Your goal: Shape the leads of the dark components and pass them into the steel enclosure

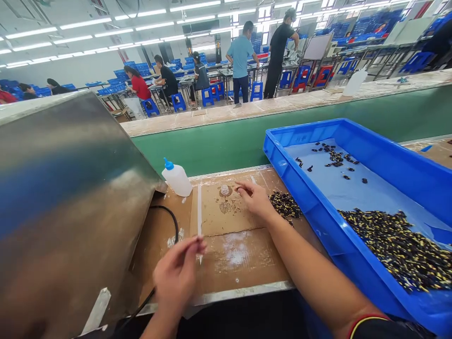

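Observation:
My right hand point(257, 200) is over a piece of cardboard point(212, 222), thumb and index finger pinched. Whatever is between those fingers is too small to make out. Just left of its fingertips, a small whitish, clear-looking lump point(225, 189) sits on a wet, stained patch of the cardboard. My left hand point(178, 273) is lower and nearer to me, above the bench's front left part. Its fingers are drawn together in a pinch, slightly blurred, and I cannot see what they hold. A pile of small black-and-yellow parts point(285, 205) lies beside my right wrist.
A blue tray point(307, 197) at the right holds many similar small parts point(395, 240). Behind the cardboard stands a white squeeze bottle point(179, 181) with a blue cap. A large metal housing point(70, 197) and a black cable point(173, 219) are at left. People work farther back.

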Available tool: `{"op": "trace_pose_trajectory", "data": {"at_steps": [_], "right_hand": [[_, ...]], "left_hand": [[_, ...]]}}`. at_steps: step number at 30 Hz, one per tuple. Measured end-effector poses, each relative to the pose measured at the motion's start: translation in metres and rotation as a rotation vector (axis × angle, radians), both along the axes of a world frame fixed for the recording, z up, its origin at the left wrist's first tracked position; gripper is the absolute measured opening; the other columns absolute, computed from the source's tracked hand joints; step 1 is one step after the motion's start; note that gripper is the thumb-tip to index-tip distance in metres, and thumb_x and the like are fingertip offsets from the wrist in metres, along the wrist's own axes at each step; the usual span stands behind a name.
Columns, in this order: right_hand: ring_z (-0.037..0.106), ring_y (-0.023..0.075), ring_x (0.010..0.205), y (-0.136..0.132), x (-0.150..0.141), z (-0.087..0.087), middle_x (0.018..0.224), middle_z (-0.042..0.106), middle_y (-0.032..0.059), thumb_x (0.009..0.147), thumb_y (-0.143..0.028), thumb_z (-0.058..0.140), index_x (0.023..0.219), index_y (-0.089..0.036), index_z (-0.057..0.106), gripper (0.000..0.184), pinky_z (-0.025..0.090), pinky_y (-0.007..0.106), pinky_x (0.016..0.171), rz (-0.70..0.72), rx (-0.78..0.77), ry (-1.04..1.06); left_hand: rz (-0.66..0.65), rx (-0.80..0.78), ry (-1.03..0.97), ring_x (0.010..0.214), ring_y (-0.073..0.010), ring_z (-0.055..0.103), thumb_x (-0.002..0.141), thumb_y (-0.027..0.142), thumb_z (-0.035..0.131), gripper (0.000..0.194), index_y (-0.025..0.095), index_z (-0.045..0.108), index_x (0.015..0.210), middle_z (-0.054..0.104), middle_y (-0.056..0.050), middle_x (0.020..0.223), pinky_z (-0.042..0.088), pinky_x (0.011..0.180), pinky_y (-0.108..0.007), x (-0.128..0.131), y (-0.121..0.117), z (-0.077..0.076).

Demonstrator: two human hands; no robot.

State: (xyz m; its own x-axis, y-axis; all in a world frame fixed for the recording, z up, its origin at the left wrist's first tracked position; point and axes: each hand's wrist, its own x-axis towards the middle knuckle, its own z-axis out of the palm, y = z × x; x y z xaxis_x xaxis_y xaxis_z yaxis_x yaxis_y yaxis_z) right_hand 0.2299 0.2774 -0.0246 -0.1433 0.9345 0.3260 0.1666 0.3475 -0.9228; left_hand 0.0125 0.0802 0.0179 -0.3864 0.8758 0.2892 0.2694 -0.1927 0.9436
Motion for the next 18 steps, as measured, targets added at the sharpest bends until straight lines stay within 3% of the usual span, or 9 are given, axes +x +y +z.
{"op": "trace_pose_trajectory", "data": {"at_steps": [4, 8, 11, 14, 18], "right_hand": [[0.071, 0.0191, 0.083, 0.005, -0.002, -0.004, 0.1, 0.077, 0.0082, 0.086, -0.036, 0.071, 0.105, -0.019, 0.073, 0.026, 0.058, 0.034, 0.08, 0.064, -0.195, 0.175], [0.071, 0.0173, 0.076, 0.008, -0.004, -0.006, 0.092, 0.077, 0.0075, 0.072, -0.045, 0.086, 0.096, -0.018, 0.069, 0.04, 0.058, 0.03, 0.073, 0.085, -0.328, 0.349], [0.07, 0.0168, 0.075, 0.007, -0.005, -0.005, 0.091, 0.077, 0.0075, 0.068, -0.053, 0.089, 0.094, -0.018, 0.07, 0.047, 0.057, 0.029, 0.071, 0.093, -0.364, 0.413], [0.069, 0.018, 0.077, 0.005, -0.005, -0.003, 0.095, 0.077, 0.0093, 0.072, -0.056, 0.085, 0.096, -0.017, 0.074, 0.047, 0.056, 0.029, 0.068, 0.097, -0.365, 0.355], [0.069, 0.0191, 0.083, 0.0, -0.005, 0.004, 0.102, 0.077, 0.0083, 0.083, -0.052, 0.077, 0.105, -0.018, 0.078, 0.04, 0.055, 0.032, 0.073, 0.123, -0.256, 0.202]], "left_hand": [[-0.163, -0.159, -0.409, 0.082, -0.0227, 0.076, 0.077, 0.044, 0.087, 0.051, 0.015, 0.063, 0.112, 0.078, -0.012, 0.093, 0.065, 0.08, -0.037, 0.015, 0.07, -0.008], [-0.209, -0.174, -0.564, 0.082, -0.0208, 0.077, 0.067, 0.042, 0.094, 0.056, 0.012, 0.065, 0.104, 0.077, -0.013, 0.095, 0.064, 0.08, -0.031, 0.023, 0.124, -0.008], [-0.223, -0.191, -0.631, 0.084, -0.0205, 0.076, 0.061, 0.04, 0.097, 0.055, 0.011, 0.067, 0.098, 0.077, -0.013, 0.096, 0.064, 0.081, -0.029, 0.023, 0.139, -0.013], [-0.222, -0.206, -0.676, 0.087, -0.0208, 0.076, 0.061, 0.041, 0.097, 0.053, 0.011, 0.067, 0.094, 0.077, -0.014, 0.095, 0.063, 0.084, -0.03, 0.019, 0.141, -0.023], [-0.215, -0.197, -0.547, 0.083, -0.0215, 0.076, 0.07, 0.043, 0.091, 0.048, 0.012, 0.068, 0.097, 0.077, -0.013, 0.092, 0.064, 0.082, -0.034, 0.013, 0.134, -0.032]]}}
